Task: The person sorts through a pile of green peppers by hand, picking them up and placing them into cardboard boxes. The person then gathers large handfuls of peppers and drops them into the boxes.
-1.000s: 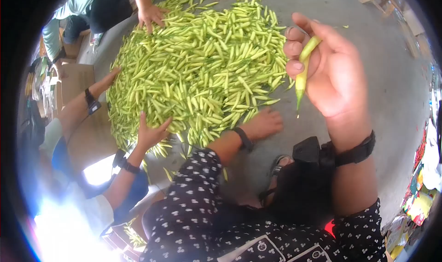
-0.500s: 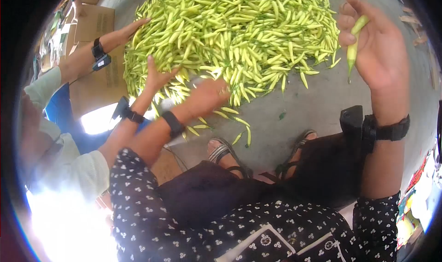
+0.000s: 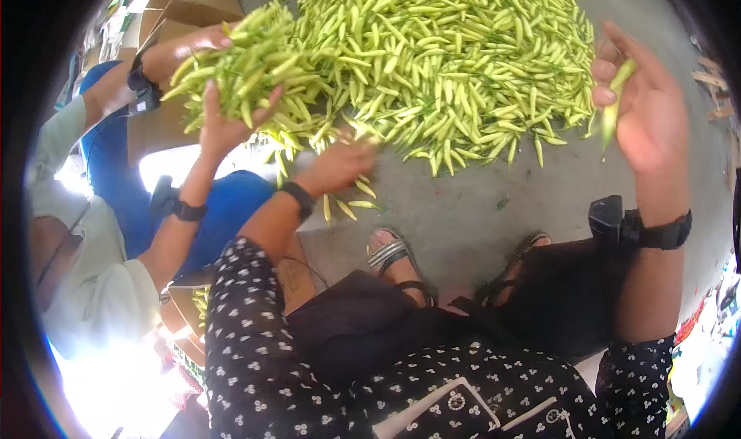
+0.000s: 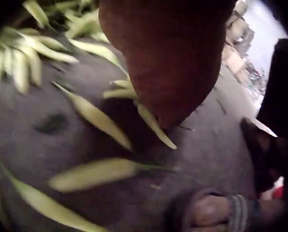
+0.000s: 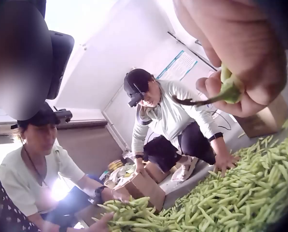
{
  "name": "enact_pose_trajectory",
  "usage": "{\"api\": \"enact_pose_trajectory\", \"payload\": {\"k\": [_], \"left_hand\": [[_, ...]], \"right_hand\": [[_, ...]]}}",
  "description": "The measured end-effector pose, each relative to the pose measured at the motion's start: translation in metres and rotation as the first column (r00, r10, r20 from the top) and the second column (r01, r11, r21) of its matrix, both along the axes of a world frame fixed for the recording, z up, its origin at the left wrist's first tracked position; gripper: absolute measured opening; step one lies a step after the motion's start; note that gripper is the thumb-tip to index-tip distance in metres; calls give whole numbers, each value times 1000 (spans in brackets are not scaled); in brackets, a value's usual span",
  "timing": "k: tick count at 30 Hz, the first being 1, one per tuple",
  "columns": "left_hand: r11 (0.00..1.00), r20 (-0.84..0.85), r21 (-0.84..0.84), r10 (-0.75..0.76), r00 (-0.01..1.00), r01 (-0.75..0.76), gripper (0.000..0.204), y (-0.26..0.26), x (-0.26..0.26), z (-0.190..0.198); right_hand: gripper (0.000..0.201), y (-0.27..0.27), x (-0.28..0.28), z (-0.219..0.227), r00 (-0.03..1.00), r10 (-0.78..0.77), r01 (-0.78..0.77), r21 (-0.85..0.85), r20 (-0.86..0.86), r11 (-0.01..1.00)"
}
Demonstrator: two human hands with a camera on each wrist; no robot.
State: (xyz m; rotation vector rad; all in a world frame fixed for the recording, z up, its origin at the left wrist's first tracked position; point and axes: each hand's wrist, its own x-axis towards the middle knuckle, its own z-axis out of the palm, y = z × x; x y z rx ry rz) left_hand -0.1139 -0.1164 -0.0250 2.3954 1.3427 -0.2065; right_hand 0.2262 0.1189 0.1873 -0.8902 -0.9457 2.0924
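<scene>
Smooth tapered pepper (image 3: pixel 610 121), R hand (image 3: pixel 652 111)

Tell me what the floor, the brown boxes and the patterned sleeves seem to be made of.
Floor: probably concrete, smooth and mostly dull, from its even grey; a coating can't be ruled out.
Boxes: most likely cardboard, matte, judging by the plain brown faces and straight edges.
Sleeves: thin cloth, black with a small white print, draping in soft folds; which fibre is unclear.
</scene>
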Motion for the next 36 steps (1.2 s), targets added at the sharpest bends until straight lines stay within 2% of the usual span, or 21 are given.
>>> {"api": "enact_pose_trajectory", "payload": {"k": [1, 2, 3, 4, 5, 6, 7, 9, 12, 14, 15, 17, 18, 20, 21, 23, 27, 28, 31, 33, 36], "left_hand": [[981, -66, 187, 73, 995, -60, 26, -5, -17, 17], [981, -71, 182, 80, 994, -66, 26, -10, -22, 30], [920, -50, 216, 344, 938, -326, 32, -18, -23, 43], [790, -18, 250, 582, 813, -560, 39, -26, -22, 51], [786, -19, 257, 585, 810, -562, 39, -39, -22, 45], [593, -6, 59, 805, 593, -803, 51, -55, -20, 28], [315, -52, -140, 945, 324, -939, 63, -71, -17, 11], [222, -128, -271, 956, 264, -937, 77, -99, -1, -14], [321, -72, -277, 933, 353, -905, 81, -103, 47, -11], [450, 1, -221, 887, 461, -865, 79, -93, 66, -8], [450, 6, -214, 888, 460, -867, 79, -85, 69, -5], [501, -86, -374, 819, 567, -781, 71, -67, 72, 0], [507, -79, -363, 819, 568, -782, 71, -63, 72, 1], [781, 34, -389, 542, 839, -489, 54, -51, 68, 3], [783, 33, -382, 542, 840, -491, 54, -45, 66, 4], [859, 73, -423, 351, 934, -289, 45, -30, 62, 3], [897, 187, -283, 400, 897, -341, 28, -6, 42, -9], [885, 249, -162, 464, 850, -436, 27, 7, 37, -6], [786, 374, 68, 550, 746, -614, 28, 50, 21, 11], [716, 504, 233, 490, 711, -658, 34, 81, 9, 26], [630, 396, 254, 624, 673, -734, 51, 123, -5, 62]], "right_hand": [[29, 2, 0, -2, 1000, 6, -6, -12, -18, 1000], [27, 3, 0, -5, 999, 9, -10, -22, -35, 1000], [27, 4, 1, -5, 999, 16, -17, -25, -39, 1000], [28, 4, 1, -4, 999, 20, -21, -14, -30, 1000], [30, 4, 1, -3, 1000, 23, -23, 0, -20, 1000], [30, 3, 0, -2, 999, 26, -26, 6, -24, 1000], [30, 2, -1, -1, 1000, 16, -16, 8, -8, 1000], [30, 0, -3, 1, 1000, 7, -7, 18, 5, 1000], [30, -4, -2, 2, 999, -24, 24, -1, 29, 1000], [30, -5, -3, 2, 999, -23, 24, -22, 29, 999], [30, -6, -5, 3, 999, -22, 22, -15, 24, 1000], [29, -8, -6, 6, 999, -22, 23, -28, 40, 999], [29, -10, -5, 6, 999, -25, 26, -15, 34, 1000], [28, -11, -5, 6, 997, -50, 51, -13, 59, 999], [28, -11, -5, 6, 997, -51, 51, -7, 54, 999], [28, -13, -6, 7, 997, -62, 63, -35, 38, 997], [26, -15, -4, 8, 994, -92, 94, -30, 55, 995], [26, -14, -3, 9, 994, -93, 95, -25, 54, 995], [25, -15, -1, 8, 994, -94, 95, -24, 57, 995], [24, -15, -1, 7, 991, -106, 109, -29, 80, 994], [24, -14, -2, 6, 989, -113, 116, -26, 100, 993]]}}
